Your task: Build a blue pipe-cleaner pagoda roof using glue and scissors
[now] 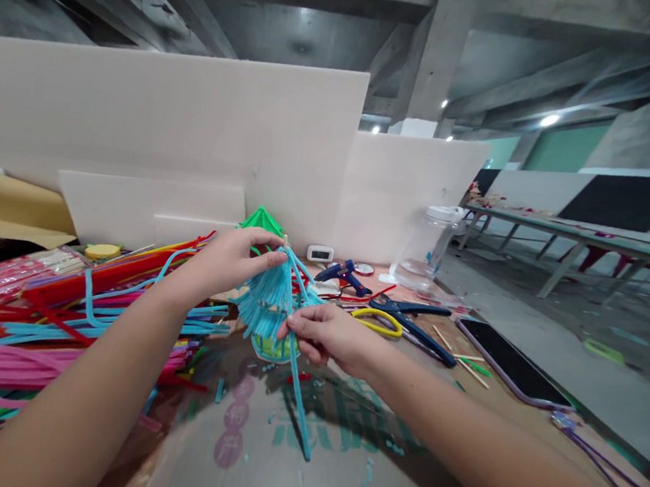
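The blue tiered model (264,287), which is made from fuzzy craft stems, stands on the cardboard-covered worktop (187,454), in front of the white boards (304,164). The left hand (251,257) holds its pointed top, the grip closed there between thumb and fingers. The right hand (330,335) has a narrow grip, pinching a loose blue stem (299,400) whose end hangs down toward the cardboard. Many coloured stems (15,366) lie at the left; the glue gun (345,277) lies behind the right hand.

The head camera looks forward, down at nearby hands (246,257) (335,336).
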Motion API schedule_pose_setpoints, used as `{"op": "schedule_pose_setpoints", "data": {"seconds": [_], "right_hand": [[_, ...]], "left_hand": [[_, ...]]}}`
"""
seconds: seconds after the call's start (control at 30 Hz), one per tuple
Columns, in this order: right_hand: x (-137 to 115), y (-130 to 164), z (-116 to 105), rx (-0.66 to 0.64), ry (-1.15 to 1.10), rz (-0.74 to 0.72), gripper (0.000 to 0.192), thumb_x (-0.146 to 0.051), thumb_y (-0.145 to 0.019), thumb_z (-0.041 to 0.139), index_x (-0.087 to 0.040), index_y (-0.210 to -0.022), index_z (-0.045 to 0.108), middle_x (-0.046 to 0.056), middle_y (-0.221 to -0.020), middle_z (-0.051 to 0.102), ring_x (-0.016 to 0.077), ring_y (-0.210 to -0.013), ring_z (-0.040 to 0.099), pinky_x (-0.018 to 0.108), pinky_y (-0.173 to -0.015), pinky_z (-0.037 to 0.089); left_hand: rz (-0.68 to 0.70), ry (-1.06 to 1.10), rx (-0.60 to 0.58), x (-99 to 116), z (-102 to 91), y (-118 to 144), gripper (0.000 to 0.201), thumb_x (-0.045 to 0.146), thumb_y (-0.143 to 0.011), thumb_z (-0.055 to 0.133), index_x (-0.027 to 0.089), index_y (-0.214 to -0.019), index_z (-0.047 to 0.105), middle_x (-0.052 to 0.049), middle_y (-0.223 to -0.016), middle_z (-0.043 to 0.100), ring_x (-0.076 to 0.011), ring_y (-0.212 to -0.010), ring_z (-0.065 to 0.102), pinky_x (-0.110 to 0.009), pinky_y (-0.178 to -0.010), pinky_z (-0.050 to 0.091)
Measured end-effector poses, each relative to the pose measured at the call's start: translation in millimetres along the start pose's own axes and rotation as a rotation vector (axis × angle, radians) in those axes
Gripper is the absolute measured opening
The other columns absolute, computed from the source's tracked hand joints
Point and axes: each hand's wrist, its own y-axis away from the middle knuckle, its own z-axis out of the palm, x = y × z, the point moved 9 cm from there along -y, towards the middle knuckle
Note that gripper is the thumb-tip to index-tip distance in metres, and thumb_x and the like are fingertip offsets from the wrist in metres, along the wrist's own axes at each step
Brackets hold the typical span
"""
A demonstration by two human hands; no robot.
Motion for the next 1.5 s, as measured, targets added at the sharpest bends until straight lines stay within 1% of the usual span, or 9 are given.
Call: {"op": "schedule_pose_setpoints", "data": {"seconds": [0.13, 0.4, 0.87, 0.97, 1.1, 1.2, 1.27, 1.33, 1.5], "right_hand": [[-1, 0, 2, 0.035, -0.029, -0.010, 0.036, -0.048, -0.081, 0.064, -0.013, -0.079, 0.067, -0.008, -0.039, 0.044, 0.0045, -0.034, 0.033, 0.019, -0.039, 0.024], [2, 0, 7, 0.039, -0.079, -0.009, 0.034, -0.048, -0.079, 0.065, -0.014, -0.078, 0.067, -0.008, -0.037, 0.044, 0.0053, -0.032, 0.032, 0.019, -0.037, 0.025], [4, -2, 7, 0.066, -0.047, -0.033, 0.035, -0.048, -0.081, 0.063, -0.013, -0.078, 0.067, -0.009, -0.037, 0.043, 0.0048, -0.033, 0.031, 0.020, -0.038, 0.020], [-1, 2, 5, 0.050, 0.048, -0.005, 0.037, -0.049, -0.085, 0.059, -0.014, -0.084, 0.068, -0.009, -0.038, 0.044, 0.0051, -0.033, 0.032, 0.020, -0.038, 0.023], [-22, 16, -12, -0.017, 0.462, 0.057, 0.040, -0.051, -0.087, 0.057, -0.014, -0.085, 0.071, -0.004, -0.046, 0.054, 0.0074, -0.039, 0.044, 0.021, -0.043, 0.032], [-56, 25, -41, 0.169, 0.672, -0.050, 0.039, -0.050, -0.084, 0.060, -0.015, -0.074, 0.071, -0.001, -0.048, 0.056, 0.0082, -0.042, 0.045, 0.023, -0.043, 0.030], [-75, 30, -56, 0.356, 0.619, -0.170, 0.034, -0.048, -0.083, 0.061, -0.015, -0.079, 0.072, -0.001, -0.054, 0.058, 0.0085, -0.046, 0.045, 0.023, -0.045, 0.030], [-82, 33, -59, 0.465, 0.543, -0.252, 0.030, -0.043, -0.083, 0.063, -0.016, -0.087, 0.073, 0.001, -0.063, 0.062, 0.0092, -0.052, 0.048, 0.023, -0.048, 0.032], [-75, 27, -39, 0.460, 0.488, -0.315, 0.021, -0.030, -0.082, 0.063, -0.016, -0.093, 0.074, 0.002, -0.070, 0.067, 0.0109, -0.060, 0.054, 0.024, -0.055, 0.037]], "left_hand": [[0.004, -0.019, -0.001, 1, 2.7, 1, 0.057, 0.061, -0.080, 0.058, 0.020, -0.118, 0.065, -0.009, -0.122, 0.066, -0.0267, -0.107, 0.062, -0.037, -0.088, 0.050], [0.021, -0.055, 0.002, 7, 4.0, 2, 0.048, 0.054, -0.081, 0.059, 0.020, -0.114, 0.064, -0.009, -0.118, 0.067, -0.0254, -0.101, 0.064, -0.036, -0.084, 0.051], [0.036, -0.074, 0.004, 19, 0.6, 5, 0.048, 0.055, -0.083, 0.055, 0.020, -0.113, 0.065, -0.009, -0.112, 0.069, -0.0256, -0.097, 0.064, -0.038, -0.085, 0.050], [0.036, -0.092, 0.011, 18, 0.0, 5, 0.047, 0.056, -0.083, 0.055, 0.019, -0.112, 0.065, -0.009, -0.110, 0.069, -0.0257, -0.096, 0.065, -0.037, -0.084, 0.050], [0.036, -0.013, -0.012, 13, 1.6, 4, 0.043, 0.052, -0.085, 0.054, 0.021, -0.113, 0.065, -0.007, -0.111, 0.070, -0.0238, -0.095, 0.065, -0.035, -0.081, 0.051], [0.049, 0.081, -0.041, 14, 5.4, 4, 0.041, 0.049, -0.085, 0.055, 0.021, -0.114, 0.065, -0.006, -0.114, 0.069, -0.0225, -0.098, 0.065, -0.033, -0.081, 0.051], [0.063, 0.103, -0.045, 18, 7.4, 4, 0.038, 0.046, -0.086, 0.055, 0.020, -0.113, 0.065, -0.006, -0.114, 0.069, -0.0221, -0.100, 0.064, -0.032, -0.083, 0.051], [0.070, 0.098, -0.035, 21, 8.3, 4, 0.036, 0.043, -0.086, 0.056, 0.020, -0.111, 0.066, -0.006, -0.113, 0.069, -0.0222, -0.100, 0.064, -0.033, -0.084, 0.050], [0.087, 0.109, -0.037, 26, 9.4, 4, 0.035, 0.044, -0.085, 0.057, 0.021, -0.110, 0.067, -0.006, -0.113, 0.069, -0.0231, -0.102, 0.064, -0.034, -0.085, 0.051]]}}
